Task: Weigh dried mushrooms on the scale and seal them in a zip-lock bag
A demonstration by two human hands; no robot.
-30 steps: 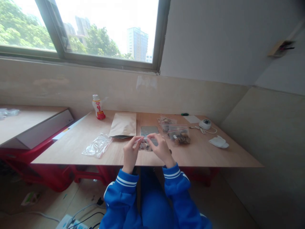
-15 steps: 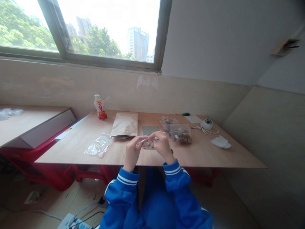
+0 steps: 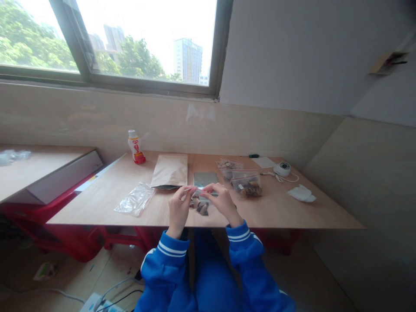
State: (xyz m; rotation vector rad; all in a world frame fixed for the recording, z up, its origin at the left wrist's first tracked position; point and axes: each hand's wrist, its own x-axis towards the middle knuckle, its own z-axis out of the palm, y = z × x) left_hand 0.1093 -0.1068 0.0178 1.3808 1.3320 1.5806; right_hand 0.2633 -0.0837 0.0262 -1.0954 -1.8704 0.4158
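Both my hands hold a small clear zip bag with brown pieces inside, just above the wooden table's front edge. My left hand pinches the bag's top strip at its left end. My right hand pinches the same strip at its right end. The bag hangs below my fingers. Behind it lies a phone flat on the table. Blue sleeves with white stripes cover both my wrists.
A brown paper pouch lies left of the phone, a crumpled clear bag further left, a small drink bottle at the back. Filled zip bags sit to the right, then a round white device and a white tissue.
My hands have come slightly nearer to me and lifted the zip bag, which now hangs lower and more in view between them. The camera shifted a little.
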